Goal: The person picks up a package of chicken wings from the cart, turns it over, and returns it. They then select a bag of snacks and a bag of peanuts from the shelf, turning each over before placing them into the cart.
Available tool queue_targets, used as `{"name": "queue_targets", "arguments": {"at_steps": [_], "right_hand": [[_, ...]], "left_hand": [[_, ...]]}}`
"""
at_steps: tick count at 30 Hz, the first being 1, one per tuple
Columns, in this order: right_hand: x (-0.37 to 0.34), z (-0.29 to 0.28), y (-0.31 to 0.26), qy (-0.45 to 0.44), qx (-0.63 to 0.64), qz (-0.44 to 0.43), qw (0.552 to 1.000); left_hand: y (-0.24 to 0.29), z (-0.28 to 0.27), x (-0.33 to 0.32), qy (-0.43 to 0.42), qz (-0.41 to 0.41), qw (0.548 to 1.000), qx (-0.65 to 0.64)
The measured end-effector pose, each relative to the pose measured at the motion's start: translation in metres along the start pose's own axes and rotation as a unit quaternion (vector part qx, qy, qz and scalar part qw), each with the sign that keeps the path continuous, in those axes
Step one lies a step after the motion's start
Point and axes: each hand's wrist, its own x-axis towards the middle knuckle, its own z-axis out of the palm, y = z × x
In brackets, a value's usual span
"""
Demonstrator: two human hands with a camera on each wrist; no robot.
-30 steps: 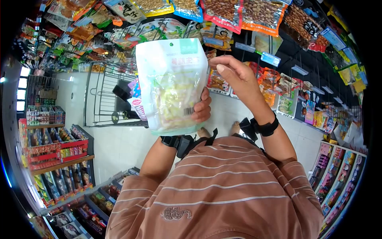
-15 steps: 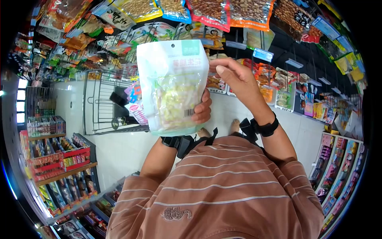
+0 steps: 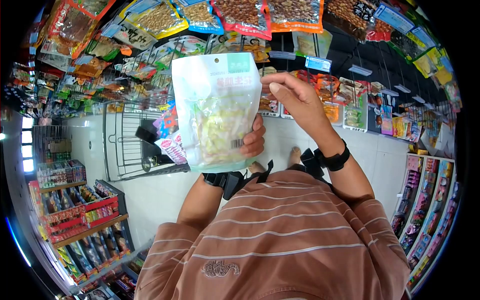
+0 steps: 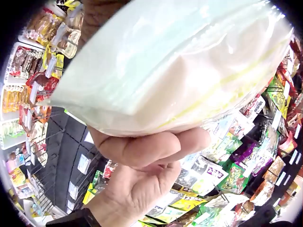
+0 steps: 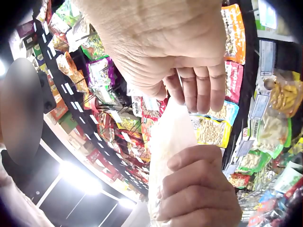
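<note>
The view has shifted; the left hand (image 3: 253, 139) stays with its fingers clamped on the bag (image 3: 216, 115), handling unchanged. The right hand (image 3: 299, 97), thumb and fingers apart, is at its right edge.

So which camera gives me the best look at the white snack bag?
The head view: it shows nearly the whole face of the white snack bag, including its barcode. The left wrist view shows it close but cropped; the right wrist view shows it edge-on, partly hidden.
</note>
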Motion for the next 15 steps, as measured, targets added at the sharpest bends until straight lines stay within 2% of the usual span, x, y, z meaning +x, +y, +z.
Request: {"name": "queue_targets", "arguments": {"at_steps": [15], "right_hand": [[-0.0068,-0.01,-0.0011,0.003,0.019,-0.006,1.0]], "left_hand": [[-0.007,-0.0014,0.0077,-0.004,-0.01,1.0,-0.008]]}}
